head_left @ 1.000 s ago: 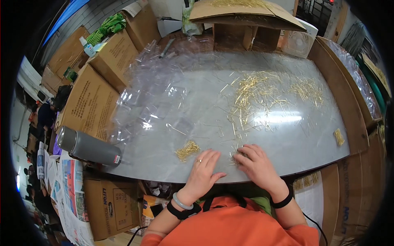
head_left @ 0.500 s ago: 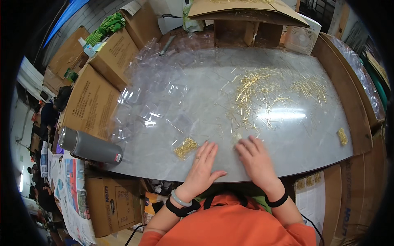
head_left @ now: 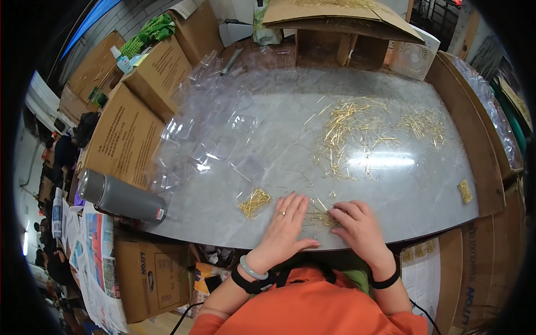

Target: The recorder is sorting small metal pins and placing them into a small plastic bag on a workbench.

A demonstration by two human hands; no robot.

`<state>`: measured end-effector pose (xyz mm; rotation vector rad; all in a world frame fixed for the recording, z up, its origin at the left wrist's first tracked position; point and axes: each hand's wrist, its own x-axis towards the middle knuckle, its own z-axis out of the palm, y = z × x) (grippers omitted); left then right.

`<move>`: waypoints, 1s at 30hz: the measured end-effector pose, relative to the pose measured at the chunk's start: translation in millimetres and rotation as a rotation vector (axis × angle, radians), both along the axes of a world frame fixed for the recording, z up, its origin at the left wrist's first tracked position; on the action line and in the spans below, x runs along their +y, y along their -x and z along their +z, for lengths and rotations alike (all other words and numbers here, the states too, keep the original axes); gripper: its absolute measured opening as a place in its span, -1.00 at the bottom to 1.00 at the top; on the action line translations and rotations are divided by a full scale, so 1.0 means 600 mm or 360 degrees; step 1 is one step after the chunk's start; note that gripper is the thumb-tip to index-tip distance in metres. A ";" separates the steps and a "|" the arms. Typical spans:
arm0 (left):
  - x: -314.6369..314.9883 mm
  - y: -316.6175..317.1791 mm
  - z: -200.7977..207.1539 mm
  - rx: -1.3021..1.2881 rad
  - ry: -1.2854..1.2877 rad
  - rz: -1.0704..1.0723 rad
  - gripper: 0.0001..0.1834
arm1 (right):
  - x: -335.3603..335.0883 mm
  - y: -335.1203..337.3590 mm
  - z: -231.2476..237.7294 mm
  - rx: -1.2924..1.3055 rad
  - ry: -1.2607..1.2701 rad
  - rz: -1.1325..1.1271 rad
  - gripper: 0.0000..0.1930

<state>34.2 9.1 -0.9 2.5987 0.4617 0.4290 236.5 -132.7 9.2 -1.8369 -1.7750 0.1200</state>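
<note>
My left hand [head_left: 286,226] lies palm down near the front of the grey tabletop, its fingers stretched out and its thumb toward the right. My right hand [head_left: 358,226] is bent, with its fingertips closed on the end of a small bunch of gold wire hooks [head_left: 317,216] lying between the two hands. The undersides of my right fingers are hidden. A tidy clump of gold hooks [head_left: 255,202] sits just left of my left hand. Beyond my hands spreads a large loose pile of gold hooks [head_left: 346,128].
Clear plastic packages [head_left: 212,123] cover the table's left side. A grey bottle [head_left: 125,195] lies at the left edge. Cardboard boxes [head_left: 120,134] line the left, and a cardboard wall [head_left: 469,117] the right. One small bundle of hooks [head_left: 464,191] rests at the far right.
My left hand has shifted slightly right. My right hand has come nearer the front edge and right, and a bunch of hooks now lies between my hands.
</note>
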 end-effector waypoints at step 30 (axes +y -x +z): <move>-0.021 -0.018 -0.009 -0.0155 -0.0196 0.0021 -0.31 | 0.144 -0.097 0.030 -0.0402 0.0209 0.0609 -0.75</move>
